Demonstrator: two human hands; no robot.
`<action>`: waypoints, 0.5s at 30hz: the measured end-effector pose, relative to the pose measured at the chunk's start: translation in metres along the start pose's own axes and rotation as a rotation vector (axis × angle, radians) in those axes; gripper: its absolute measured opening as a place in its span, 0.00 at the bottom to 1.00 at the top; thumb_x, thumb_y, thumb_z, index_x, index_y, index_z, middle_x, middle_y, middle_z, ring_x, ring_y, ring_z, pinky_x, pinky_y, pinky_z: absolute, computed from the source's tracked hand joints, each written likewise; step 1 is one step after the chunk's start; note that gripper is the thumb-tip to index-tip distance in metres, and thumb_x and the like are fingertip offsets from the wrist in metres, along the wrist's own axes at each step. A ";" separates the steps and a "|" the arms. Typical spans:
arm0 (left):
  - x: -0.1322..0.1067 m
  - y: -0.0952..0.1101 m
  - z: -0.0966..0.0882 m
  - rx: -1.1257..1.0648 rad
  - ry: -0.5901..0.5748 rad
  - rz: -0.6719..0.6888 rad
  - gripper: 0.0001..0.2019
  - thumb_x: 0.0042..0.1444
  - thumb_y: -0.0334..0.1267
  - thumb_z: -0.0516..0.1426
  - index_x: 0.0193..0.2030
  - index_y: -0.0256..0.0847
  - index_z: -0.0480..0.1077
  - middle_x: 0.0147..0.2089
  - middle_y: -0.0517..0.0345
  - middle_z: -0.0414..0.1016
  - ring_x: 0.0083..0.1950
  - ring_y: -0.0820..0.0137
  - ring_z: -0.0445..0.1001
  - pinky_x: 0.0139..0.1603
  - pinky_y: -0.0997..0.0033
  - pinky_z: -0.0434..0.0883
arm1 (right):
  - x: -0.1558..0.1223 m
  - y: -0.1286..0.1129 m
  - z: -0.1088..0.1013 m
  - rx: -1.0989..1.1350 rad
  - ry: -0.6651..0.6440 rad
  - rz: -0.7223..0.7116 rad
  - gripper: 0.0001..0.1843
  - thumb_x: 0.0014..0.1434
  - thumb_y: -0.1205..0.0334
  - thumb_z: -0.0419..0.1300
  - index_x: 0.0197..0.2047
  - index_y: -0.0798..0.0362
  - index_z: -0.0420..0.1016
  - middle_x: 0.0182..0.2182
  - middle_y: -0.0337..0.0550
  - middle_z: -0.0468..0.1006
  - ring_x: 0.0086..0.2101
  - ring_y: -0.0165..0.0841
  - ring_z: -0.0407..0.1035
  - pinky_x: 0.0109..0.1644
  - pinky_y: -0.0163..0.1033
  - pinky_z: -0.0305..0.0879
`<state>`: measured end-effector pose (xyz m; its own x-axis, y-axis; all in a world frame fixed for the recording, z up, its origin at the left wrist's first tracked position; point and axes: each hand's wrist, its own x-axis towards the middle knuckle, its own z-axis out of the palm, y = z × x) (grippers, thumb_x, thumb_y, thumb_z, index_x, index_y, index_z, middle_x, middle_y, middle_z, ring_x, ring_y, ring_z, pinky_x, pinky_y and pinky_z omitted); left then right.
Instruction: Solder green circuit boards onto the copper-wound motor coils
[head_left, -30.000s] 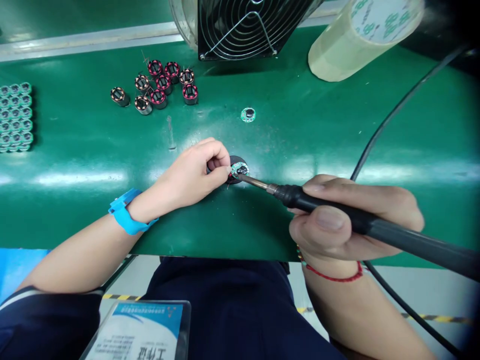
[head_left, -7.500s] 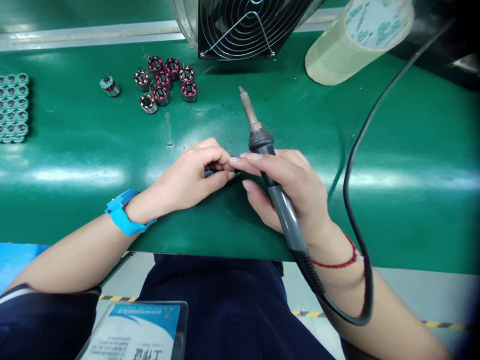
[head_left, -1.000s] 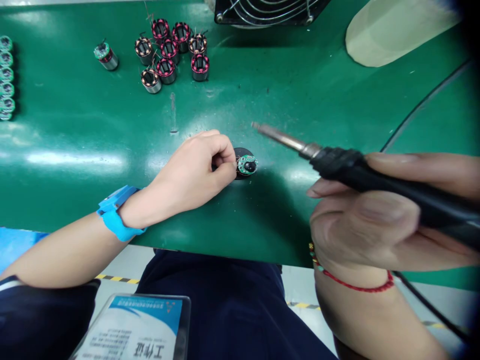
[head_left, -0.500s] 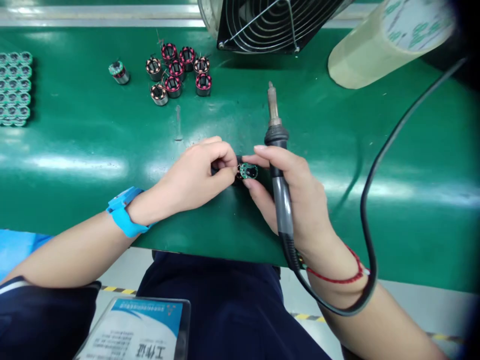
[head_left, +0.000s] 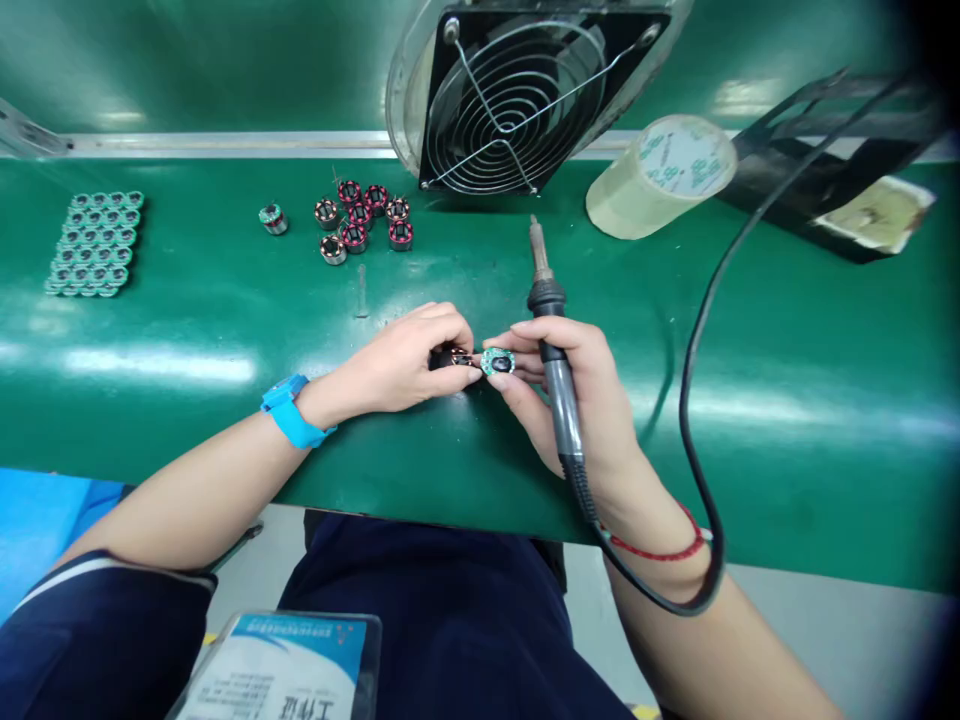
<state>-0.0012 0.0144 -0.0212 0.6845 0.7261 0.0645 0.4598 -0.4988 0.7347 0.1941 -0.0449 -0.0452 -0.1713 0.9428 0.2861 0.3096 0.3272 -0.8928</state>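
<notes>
My left hand (head_left: pixel 409 360) has its thumb and fingers closed around a small motor stator (head_left: pixel 460 358) with copper windings; fingers hide part of it and of a dark piece beside it. Between the thumb and fingertips of my right hand (head_left: pixel 592 400) is a small round green circuit board (head_left: pixel 498 361) with a dark centre, just right of the stator. Whether board and stator touch, I cannot tell. A soldering iron (head_left: pixel 562 400) also lies in the right hand, tip pointing away from me, its black cable (head_left: pixel 694 400) looping over the forearm.
Several loose stators (head_left: pixel 360 213) stand at the back, with one board-topped stator (head_left: pixel 274 218) to their left. A block of green-topped parts (head_left: pixel 97 243) sits far left. Behind the iron tip stands a fan (head_left: pixel 510 110); a tape roll (head_left: pixel 637 190) and a black stand (head_left: pixel 802 220) are right.
The camera view has tilted up, showing more of the bench's back. The circuit board has turned face up, and more of the stator shows beside the left fingers. The iron stays in the right hand.
</notes>
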 end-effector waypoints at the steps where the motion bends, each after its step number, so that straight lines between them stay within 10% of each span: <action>1: 0.000 0.000 -0.002 -0.001 -0.011 -0.010 0.05 0.58 0.37 0.56 0.36 0.38 0.67 0.36 0.58 0.70 0.37 0.71 0.67 0.39 0.72 0.65 | 0.000 0.000 0.001 0.007 0.000 0.001 0.24 0.59 0.66 0.62 0.55 0.42 0.60 0.46 0.41 0.75 0.42 0.30 0.77 0.46 0.36 0.77; 9: 0.001 0.012 0.013 0.362 0.057 -0.108 0.09 0.63 0.38 0.53 0.42 0.33 0.67 0.42 0.47 0.74 0.40 0.64 0.72 0.41 0.65 0.68 | 0.003 0.003 -0.001 -0.316 0.055 -0.126 0.18 0.60 0.64 0.59 0.54 0.45 0.64 0.46 0.44 0.77 0.42 0.34 0.76 0.47 0.43 0.76; 15: 0.001 0.007 0.012 0.102 0.143 -0.097 0.09 0.61 0.35 0.56 0.46 0.35 0.65 0.47 0.48 0.74 0.45 0.65 0.73 0.45 0.64 0.70 | 0.008 0.009 0.001 -0.318 0.088 -0.141 0.19 0.61 0.62 0.59 0.55 0.46 0.63 0.46 0.44 0.78 0.42 0.34 0.76 0.47 0.42 0.75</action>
<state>0.0095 0.0065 -0.0238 0.5508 0.8290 0.0974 0.5795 -0.4638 0.6701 0.1946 -0.0348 -0.0509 -0.1557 0.8843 0.4401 0.5668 0.4449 -0.6934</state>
